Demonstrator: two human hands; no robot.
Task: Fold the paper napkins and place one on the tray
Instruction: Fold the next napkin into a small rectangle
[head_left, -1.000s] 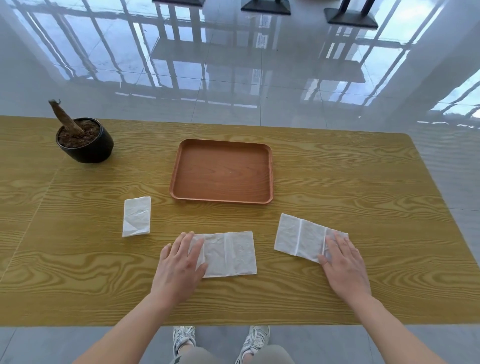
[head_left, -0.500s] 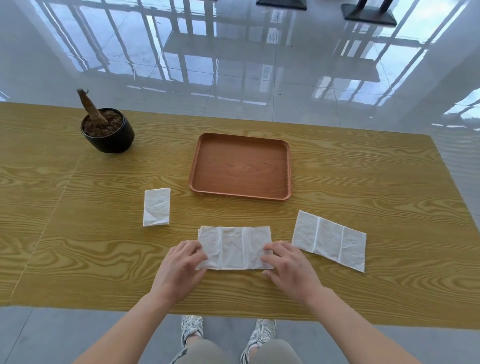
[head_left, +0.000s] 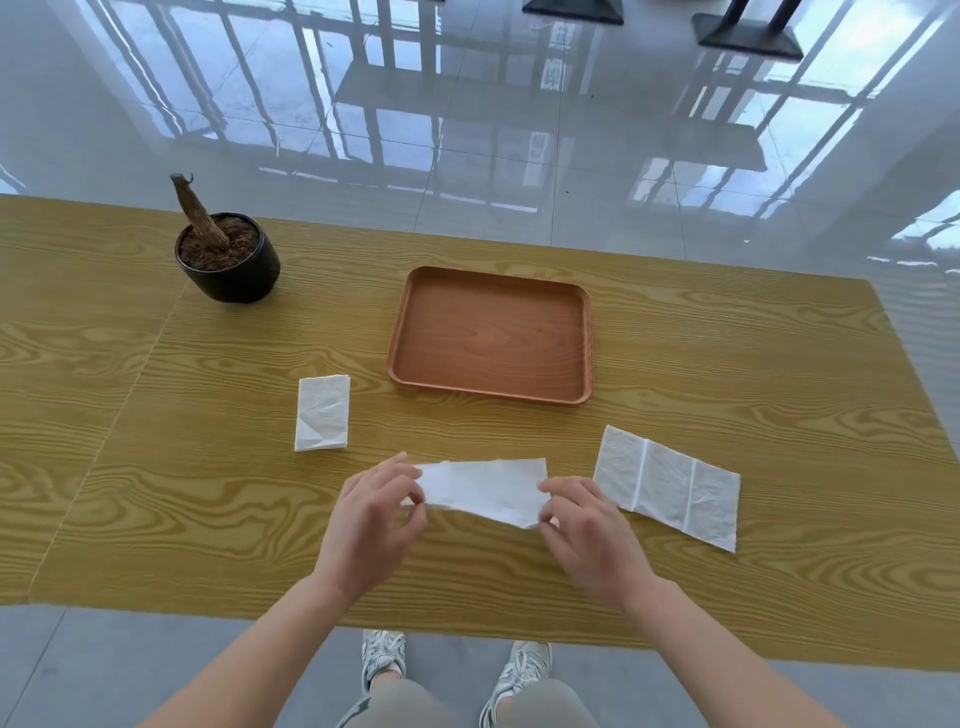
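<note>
A white paper napkin is lifted off the wooden table, stretched between both hands. My left hand pinches its left end and my right hand pinches its right end. A second napkin, unfolded with two creases, lies flat to the right of my right hand. A small folded napkin lies to the left, beyond my left hand. The brown tray sits beyond the napkins at the table's middle, with nothing on it.
A black pot of soil with a bare stump stands at the back left of the table. The near table edge runs just under my forearms. Glossy tiled floor lies beyond the far edge.
My right hand left the right napkin and came to the middle one. Both hands took that napkin's ends and raised it off the table. The view shifted left.
</note>
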